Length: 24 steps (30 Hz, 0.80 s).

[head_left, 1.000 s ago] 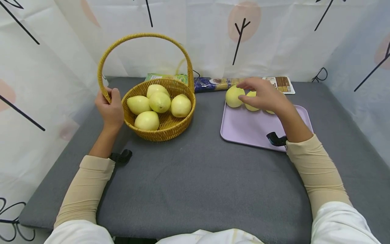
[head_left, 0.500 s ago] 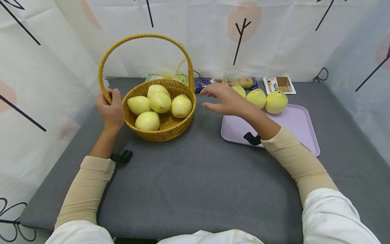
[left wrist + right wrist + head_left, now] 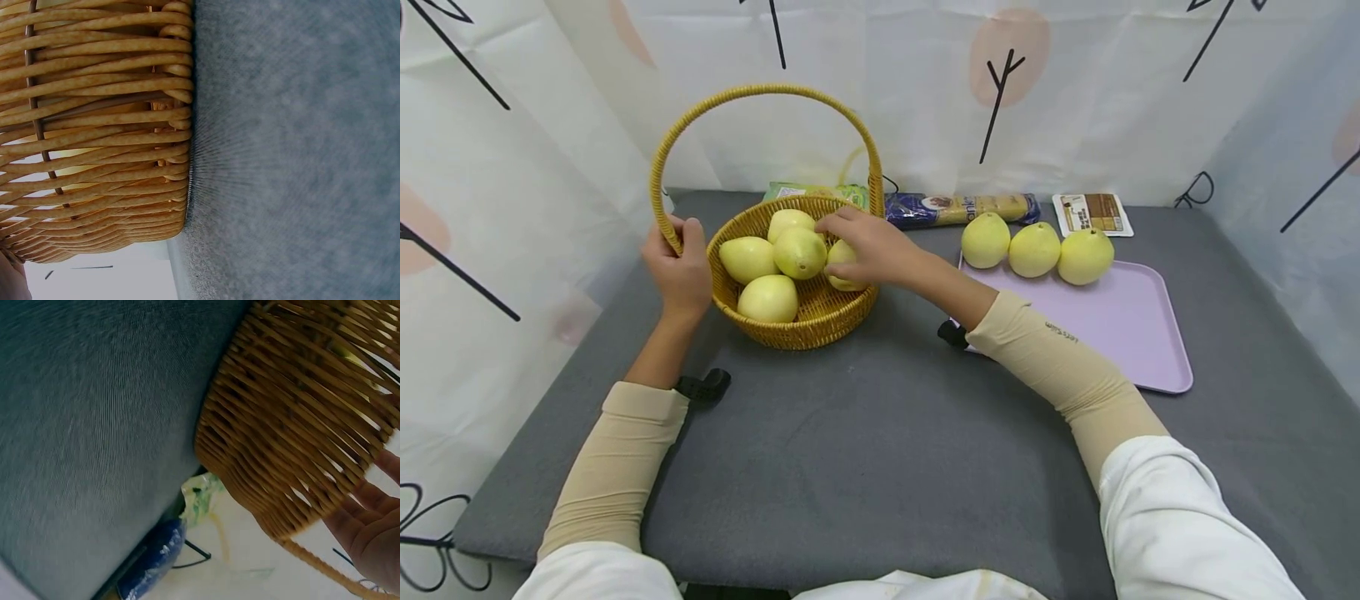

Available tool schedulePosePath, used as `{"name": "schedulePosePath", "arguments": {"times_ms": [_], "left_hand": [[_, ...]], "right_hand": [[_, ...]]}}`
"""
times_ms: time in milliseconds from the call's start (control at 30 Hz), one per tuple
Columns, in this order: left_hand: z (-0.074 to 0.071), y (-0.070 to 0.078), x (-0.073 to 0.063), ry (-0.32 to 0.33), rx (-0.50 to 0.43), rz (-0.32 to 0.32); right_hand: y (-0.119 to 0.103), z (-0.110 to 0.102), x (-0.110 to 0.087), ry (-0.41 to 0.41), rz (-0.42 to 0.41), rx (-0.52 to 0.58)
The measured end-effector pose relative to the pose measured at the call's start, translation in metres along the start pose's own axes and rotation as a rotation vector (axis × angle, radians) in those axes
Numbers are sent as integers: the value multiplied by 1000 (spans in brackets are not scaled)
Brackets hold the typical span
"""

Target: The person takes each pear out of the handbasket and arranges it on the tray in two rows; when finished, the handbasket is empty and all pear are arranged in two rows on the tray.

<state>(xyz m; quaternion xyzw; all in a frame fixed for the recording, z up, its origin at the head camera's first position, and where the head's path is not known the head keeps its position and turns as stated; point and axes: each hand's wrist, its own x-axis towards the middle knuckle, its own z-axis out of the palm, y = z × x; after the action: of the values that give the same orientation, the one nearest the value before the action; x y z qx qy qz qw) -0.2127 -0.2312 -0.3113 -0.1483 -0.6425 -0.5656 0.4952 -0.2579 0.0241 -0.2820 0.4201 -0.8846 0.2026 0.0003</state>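
In the head view, a woven yellow basket (image 3: pixel 797 333) with a tall arched handle (image 3: pixel 767 90) stands left of centre. Several pale yellow-green fruits, pear-like in shape, lie inside it, among them a pear (image 3: pixel 767 299) at the front. My left hand (image 3: pixel 681 267) grips the handle low on its left side. My right hand (image 3: pixel 876 246) reaches over the right rim, thumb and fingers spread around the rightmost pear (image 3: pixel 841 265), which it partly hides. In the right wrist view, spread fingers show beside the basket wall (image 3: pixel 294 419). Basket weave (image 3: pixel 94 125) fills the left wrist view's left side.
A lilac tray (image 3: pixel 1150 333) lies on the grey table (image 3: pixel 880 467) at right, with three pears (image 3: pixel 1034 250) along its back edge. Behind are a blue-and-yellow packet (image 3: pixel 962 208), a brown-and-white packet (image 3: pixel 1092 215) and a green packet (image 3: pixel 820 193) by the patterned cloth wall.
My right hand has moved left from above the tray to the basket's right rim, uncovering the three pears on the tray. My left hand stays on the handle.
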Motion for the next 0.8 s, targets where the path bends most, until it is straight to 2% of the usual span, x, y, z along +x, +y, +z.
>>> {"name": "schedulePosePath", "arguments": {"times_ms": [133, 333, 800], "left_hand": [[1, 6, 0, -3, -5, -9], [2, 5, 0, -7, -28, -10], [2, 1, 0, 5, -23, 0]], "right_hand": [[0, 14, 17, -21, -10, -17], [0, 28, 33, -47, -18, -28], [0, 32, 37, -52, -71, -95]]}}
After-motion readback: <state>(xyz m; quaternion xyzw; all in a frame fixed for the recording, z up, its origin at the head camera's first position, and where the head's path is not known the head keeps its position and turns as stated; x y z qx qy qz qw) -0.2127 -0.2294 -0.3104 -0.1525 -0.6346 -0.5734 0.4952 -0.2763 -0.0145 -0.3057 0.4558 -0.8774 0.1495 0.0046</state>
